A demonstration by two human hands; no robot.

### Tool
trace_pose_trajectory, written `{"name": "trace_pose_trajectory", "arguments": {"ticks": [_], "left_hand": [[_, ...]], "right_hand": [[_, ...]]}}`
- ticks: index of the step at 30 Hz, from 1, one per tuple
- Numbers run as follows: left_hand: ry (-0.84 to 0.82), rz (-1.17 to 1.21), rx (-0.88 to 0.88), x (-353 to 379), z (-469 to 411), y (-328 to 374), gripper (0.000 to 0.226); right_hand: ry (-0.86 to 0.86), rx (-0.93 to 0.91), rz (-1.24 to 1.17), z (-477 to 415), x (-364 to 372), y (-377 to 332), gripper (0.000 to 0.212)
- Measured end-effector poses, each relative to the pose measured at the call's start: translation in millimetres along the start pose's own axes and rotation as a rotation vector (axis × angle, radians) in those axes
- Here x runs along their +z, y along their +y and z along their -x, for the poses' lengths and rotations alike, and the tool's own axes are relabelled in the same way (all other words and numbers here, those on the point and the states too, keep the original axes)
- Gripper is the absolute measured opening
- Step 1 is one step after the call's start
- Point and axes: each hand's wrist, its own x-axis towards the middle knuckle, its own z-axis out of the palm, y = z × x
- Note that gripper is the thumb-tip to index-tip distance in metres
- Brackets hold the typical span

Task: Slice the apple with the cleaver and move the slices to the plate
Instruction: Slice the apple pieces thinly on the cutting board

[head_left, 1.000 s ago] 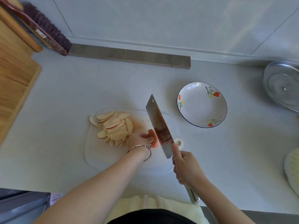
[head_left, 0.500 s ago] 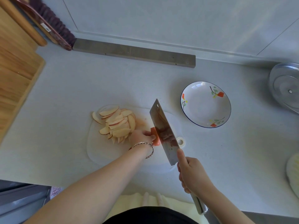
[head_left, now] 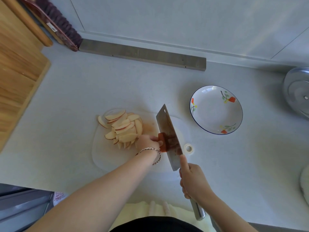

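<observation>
A pile of thin apple slices (head_left: pixel 123 128) lies on the clear cutting board (head_left: pixel 107 156). My left hand (head_left: pixel 148 142) pinches the last red-skinned apple piece (head_left: pixel 161 143) just right of the pile. My right hand (head_left: pixel 194 181) grips the cleaver (head_left: pixel 168 136) by its metal handle, index finger along the blade's spine. The blade stands edge-down against the right side of the apple piece. The white plate (head_left: pixel 234 129) with red flowers sits empty to the right, beyond the board.
A wooden board (head_left: pixel 15 77) lies at the left, with a brush (head_left: pixel 56 22) behind it. A grey metal bar (head_left: pixel 142 55) runs along the wall. A steel lid (head_left: pixel 297 92) is at the right edge, a small white ring (head_left: pixel 189 148) beside the cleaver.
The cleaver blade has stayed against the apple piece, shifting only slightly with the head camera. Both hands keep their hold.
</observation>
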Motion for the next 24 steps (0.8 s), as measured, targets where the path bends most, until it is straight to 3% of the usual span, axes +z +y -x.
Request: {"name": "trace_pose_trajectory", "arguments": {"ticks": [6,13,15,19,24], "left_hand": [[-0.043,0.0,0.033,-1.2,0.8,-2.0,0.021],[-0.043,0.059,0.031,-2.2,8.9,4.5,0.024],[-0.055,0.054,0.02,-2.2,9.6,5.1,0.016],[-0.016,0.049,0.008,-0.7,11.2,7.0,0.033],[-0.032,0.061,-0.002,-2.3,12.8,8.6,0.034]], "right_hand": [[0.09,-0.099,-0.008,-13.0,20.2,-5.7,0.052],[0.036,-0.074,-0.101,-12.2,3.7,-9.6,0.053],[0.038,-0.088,-0.137,-7.1,-3.2,-12.3,0.053],[0.024,-0.117,-0.11,-1.6,-8.2,-16.9,0.053],[0.016,-0.116,-0.04,-2.2,-4.0,-20.3,0.052]]}}
